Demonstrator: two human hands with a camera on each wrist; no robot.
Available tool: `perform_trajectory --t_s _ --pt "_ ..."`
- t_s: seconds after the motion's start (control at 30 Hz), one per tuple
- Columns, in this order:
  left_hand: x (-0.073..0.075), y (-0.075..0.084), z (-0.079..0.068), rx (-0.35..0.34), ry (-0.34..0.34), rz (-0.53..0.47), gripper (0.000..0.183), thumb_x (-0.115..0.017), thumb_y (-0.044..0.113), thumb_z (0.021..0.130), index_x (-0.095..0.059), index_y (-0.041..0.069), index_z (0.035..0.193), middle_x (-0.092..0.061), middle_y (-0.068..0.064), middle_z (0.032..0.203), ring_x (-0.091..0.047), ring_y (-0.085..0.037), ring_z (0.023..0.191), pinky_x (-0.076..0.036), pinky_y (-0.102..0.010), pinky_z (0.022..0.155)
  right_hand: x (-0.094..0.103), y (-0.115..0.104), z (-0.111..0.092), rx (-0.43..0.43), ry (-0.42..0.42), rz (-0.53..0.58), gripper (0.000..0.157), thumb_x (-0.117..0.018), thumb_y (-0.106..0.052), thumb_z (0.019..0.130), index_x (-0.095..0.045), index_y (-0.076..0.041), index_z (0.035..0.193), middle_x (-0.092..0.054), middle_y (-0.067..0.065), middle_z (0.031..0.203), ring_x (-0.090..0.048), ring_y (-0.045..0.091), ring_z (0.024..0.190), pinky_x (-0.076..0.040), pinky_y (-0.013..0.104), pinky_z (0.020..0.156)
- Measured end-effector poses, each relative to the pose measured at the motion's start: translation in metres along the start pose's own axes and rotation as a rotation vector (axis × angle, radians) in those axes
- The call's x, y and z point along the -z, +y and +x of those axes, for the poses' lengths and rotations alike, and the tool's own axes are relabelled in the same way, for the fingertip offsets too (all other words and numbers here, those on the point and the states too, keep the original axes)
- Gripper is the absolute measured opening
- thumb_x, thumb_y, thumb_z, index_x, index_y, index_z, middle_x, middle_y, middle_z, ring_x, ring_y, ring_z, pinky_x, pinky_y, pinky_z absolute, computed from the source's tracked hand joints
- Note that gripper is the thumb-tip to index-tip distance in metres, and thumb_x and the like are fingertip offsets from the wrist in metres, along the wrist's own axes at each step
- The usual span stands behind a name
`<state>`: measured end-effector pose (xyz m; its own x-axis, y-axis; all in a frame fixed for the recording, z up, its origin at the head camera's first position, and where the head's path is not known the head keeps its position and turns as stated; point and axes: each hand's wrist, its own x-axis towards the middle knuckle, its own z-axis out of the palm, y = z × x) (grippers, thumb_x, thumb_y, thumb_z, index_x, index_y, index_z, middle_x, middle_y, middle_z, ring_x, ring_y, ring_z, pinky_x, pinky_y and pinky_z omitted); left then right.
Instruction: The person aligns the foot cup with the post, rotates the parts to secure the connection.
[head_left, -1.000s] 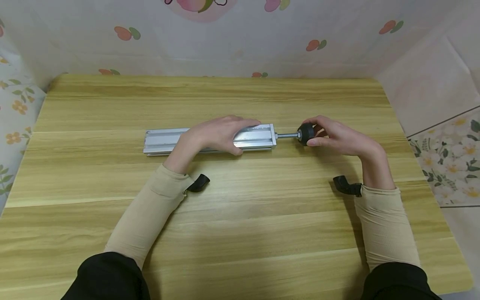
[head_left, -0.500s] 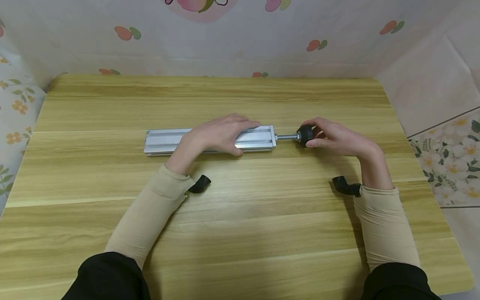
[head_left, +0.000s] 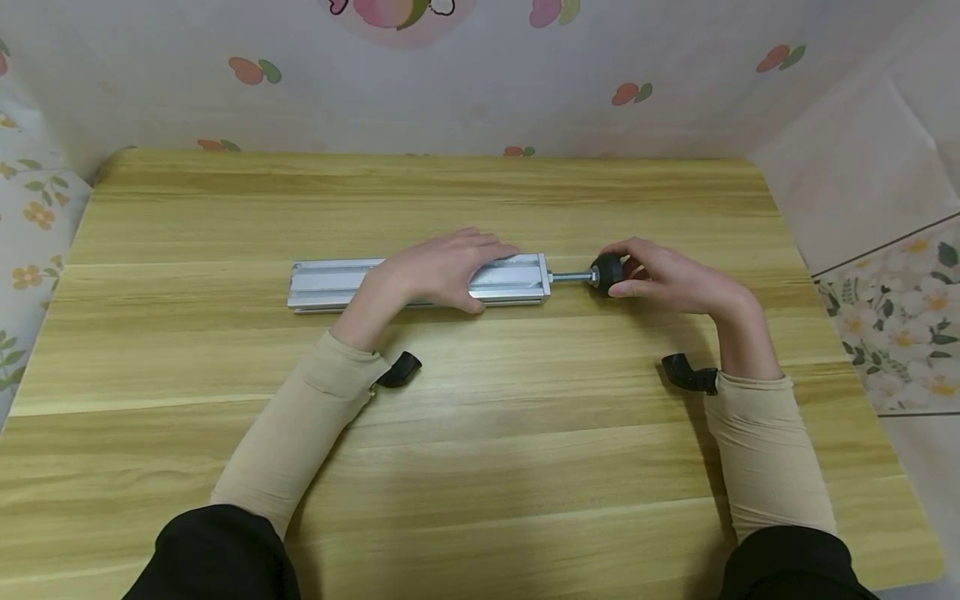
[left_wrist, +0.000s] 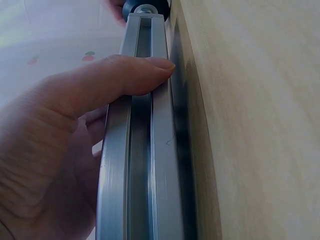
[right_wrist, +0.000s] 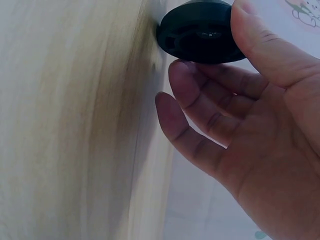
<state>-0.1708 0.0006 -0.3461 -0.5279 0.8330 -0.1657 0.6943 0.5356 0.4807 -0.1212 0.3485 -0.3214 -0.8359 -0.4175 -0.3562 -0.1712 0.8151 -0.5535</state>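
A silver slotted aluminium profile [head_left: 330, 283] lies lengthwise across the table in the head view. My left hand [head_left: 442, 267] grips it near its right half, thumb along the near side; the left wrist view shows that thumb [left_wrist: 130, 75] laid over the slotted side. From the profile's right end plate sticks a threaded rod [head_left: 572, 277], with a nut by the plate and a round black levelling foot [head_left: 606, 273] at its outer end. My right hand [head_left: 675, 279] pinches the foot's rim between thumb and fingers. In the right wrist view, the foot's hollow underside [right_wrist: 200, 40] faces the palm.
The wood-grain table [head_left: 480, 467] spreads out around the profile. Behind it hangs a pale fruit-print cloth [head_left: 450, 100]. Black curved mounts [head_left: 400, 369] stick out from both beige sleeves [head_left: 300, 425] near the wrists.
My right hand and the levelling foot have shifted very slightly to the left. My left hand keeps its grip on the profile, which stays nearly in place.
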Motion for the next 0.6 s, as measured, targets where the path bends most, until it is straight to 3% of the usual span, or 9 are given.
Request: perform_trajectory --t_s 0.27,0.6 --pt "-0.0011 -0.0015 -0.0026 0.022 -0.016 -0.013 0.086 -0.075 0.026 0.086 -0.033 0.02 0.162 -0.046 -0.002 0.158 -0.034 -0.024 0.152 -0.029 -0.042 0.125 -0.001 -0.0039 0.004 -0.023 -0.024 0.016 0.059 -0.064 -0.022 0.102 -0.042 -0.002 0.152 -0.056 0.018 0.14 -0.059 0.035 0.124 -0.047 0.053 0.102" --pt "0.0002 -0.0008 0.001 0.027 -0.033 -0.011 0.087 -0.074 0.026 0.086 -0.032 0.02 0.162 -0.044 -0.002 0.159 -0.032 -0.024 0.153 -0.03 -0.043 0.125 0.0018 -0.0065 0.0018 -0.061 -0.039 0.002 0.061 -0.064 -0.026 0.101 -0.04 -0.005 0.154 -0.053 0.019 0.145 -0.057 0.038 0.128 -0.045 0.056 0.105"
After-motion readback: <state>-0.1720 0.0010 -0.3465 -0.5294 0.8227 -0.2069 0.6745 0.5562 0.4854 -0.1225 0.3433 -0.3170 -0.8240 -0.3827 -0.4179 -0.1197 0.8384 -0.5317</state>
